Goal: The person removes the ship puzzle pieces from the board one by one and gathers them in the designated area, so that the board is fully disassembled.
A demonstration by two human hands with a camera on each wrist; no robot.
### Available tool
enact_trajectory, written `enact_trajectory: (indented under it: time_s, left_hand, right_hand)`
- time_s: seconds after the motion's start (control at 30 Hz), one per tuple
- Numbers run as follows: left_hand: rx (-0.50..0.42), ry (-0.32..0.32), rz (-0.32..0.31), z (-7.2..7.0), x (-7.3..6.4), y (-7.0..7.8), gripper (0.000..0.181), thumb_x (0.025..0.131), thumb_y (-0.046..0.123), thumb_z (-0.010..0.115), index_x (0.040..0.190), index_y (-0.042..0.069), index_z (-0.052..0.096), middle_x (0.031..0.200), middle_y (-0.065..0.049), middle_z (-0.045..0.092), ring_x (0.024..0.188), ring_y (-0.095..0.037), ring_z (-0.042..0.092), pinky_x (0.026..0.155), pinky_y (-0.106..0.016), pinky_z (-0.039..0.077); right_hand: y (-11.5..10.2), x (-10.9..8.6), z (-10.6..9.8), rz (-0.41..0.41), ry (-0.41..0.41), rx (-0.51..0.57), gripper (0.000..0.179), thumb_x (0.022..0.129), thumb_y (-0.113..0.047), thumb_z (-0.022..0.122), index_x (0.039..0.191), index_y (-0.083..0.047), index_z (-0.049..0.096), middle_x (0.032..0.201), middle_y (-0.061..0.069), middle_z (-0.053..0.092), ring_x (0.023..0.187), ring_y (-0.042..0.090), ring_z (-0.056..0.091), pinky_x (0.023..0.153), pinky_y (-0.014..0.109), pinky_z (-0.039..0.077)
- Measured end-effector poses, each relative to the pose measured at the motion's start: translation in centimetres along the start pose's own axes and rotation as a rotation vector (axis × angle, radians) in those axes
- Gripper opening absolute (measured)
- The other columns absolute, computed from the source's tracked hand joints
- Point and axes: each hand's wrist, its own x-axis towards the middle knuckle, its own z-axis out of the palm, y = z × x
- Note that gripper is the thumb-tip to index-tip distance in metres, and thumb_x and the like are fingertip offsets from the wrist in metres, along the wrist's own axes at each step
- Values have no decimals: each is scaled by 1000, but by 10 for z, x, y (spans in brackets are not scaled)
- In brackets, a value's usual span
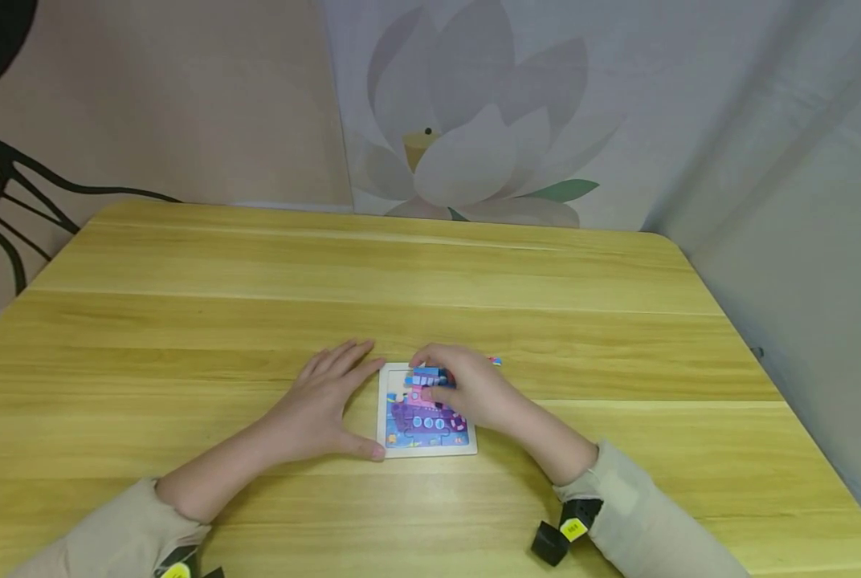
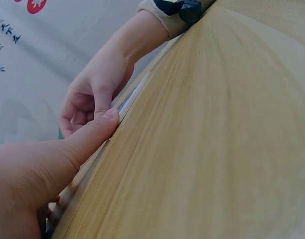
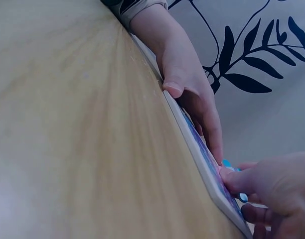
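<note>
A small square jigsaw puzzle [image 1: 430,437] with a white frame lies on the table; its picture shows a purple and pink ship on blue. My left hand [image 1: 322,409] is spread at its left side, the thumb touching the lower left corner and the straight fingers near the upper left corner. Between thumb and fingers, my right hand [image 1: 474,385] pinches a blue puzzle piece [image 1: 427,376] over the upper part of the picture. In the right wrist view, bright blue bits of the piece [image 3: 227,163] show by the right fingertips. The right hand hides the puzzle's upper right.
Beyond the right hand, a small pink and blue puzzle piece [image 1: 496,361] lies partly hidden on the wooden table [image 1: 430,273]. A black chair [image 1: 0,185] stands off the table's left edge. Curtains with a flower print [image 1: 474,120] hang behind.
</note>
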Motion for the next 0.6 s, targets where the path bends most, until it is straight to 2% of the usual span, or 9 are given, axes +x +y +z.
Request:
enact_trajectory:
  time_s: [0.13,0.3,0.4,0.6]
  left_hand:
    - [1,1,1,0,0,0,122,55,79,69,147,7,37,157,-13,18,142,-37,9,111,-58,1]
    - [6,3,6,0,0,0,122,55,80,68,147,7,37,157,-13,18,142,-37,9,111,-58,2]
    - [7,5,7,0,0,-1,122,55,80,68,147,7,37,157,-13,18,142,-37,9,111,-58,2]
    - [1,6,5,0,0,-1,122,54,80,68,147,7,36,157,-13,17,143,-36,9,111,-58,2]
  right_hand:
    - [3,-1,0,-33,21,8,31,88,-14,70,118,-14,65,120,1,63,107,14,56,91,34,46]
    - [6,-2,0,-57,38,19,32,87,-16,71,119,-16,67,115,-2,64,80,11,52,70,29,47]
    - [7,-3,0,-45,40,43,33,88,-15,71,120,-15,67,112,-2,65,73,11,49,65,28,46]
    - [7,-2,-1,-5,42,114,32,89,-15,69,121,-12,67,107,-2,65,72,12,49,62,27,45]
